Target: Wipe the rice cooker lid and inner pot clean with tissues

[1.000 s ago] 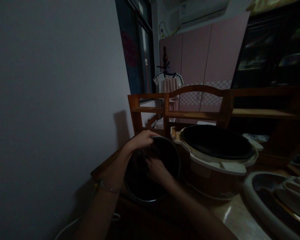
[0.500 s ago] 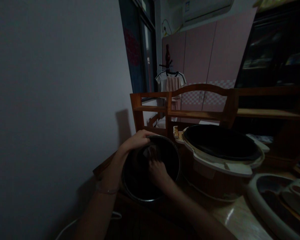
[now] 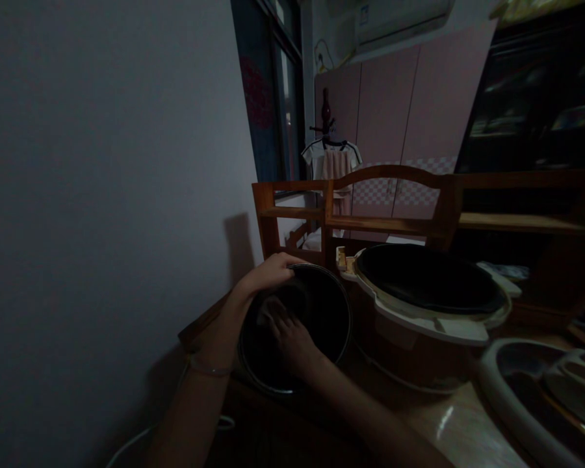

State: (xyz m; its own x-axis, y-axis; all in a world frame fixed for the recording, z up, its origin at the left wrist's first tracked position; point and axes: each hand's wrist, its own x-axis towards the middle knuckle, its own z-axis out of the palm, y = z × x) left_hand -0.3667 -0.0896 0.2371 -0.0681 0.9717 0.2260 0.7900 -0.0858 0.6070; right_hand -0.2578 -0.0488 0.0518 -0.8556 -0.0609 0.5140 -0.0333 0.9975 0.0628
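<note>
A dark round inner pot (image 3: 329, 312) with a metal rim stands on the wooden table (image 3: 448, 422). My left hand (image 3: 268, 273) is closed over the pot's far-left rim. My right hand (image 3: 287, 335) is inside the pot, fingers pressed on a pale cloth-like thing (image 3: 269, 311) against the left inner wall; what it is stays too dim to name. A thin bracelet (image 3: 207, 370) circles my left wrist.
An open cooker body (image 3: 419, 318) with a pale rim stands right of the pot. Its pale lid (image 3: 546, 396) lies at the lower right. A wooden shelf rack (image 3: 385, 208) runs behind. A wall is close on the left; a white cable (image 3: 136, 442) hangs below.
My right hand has slid from the middle of the pot towards its left inner wall, with the pale thing under its fingers. My left hand stays on the rim.
</note>
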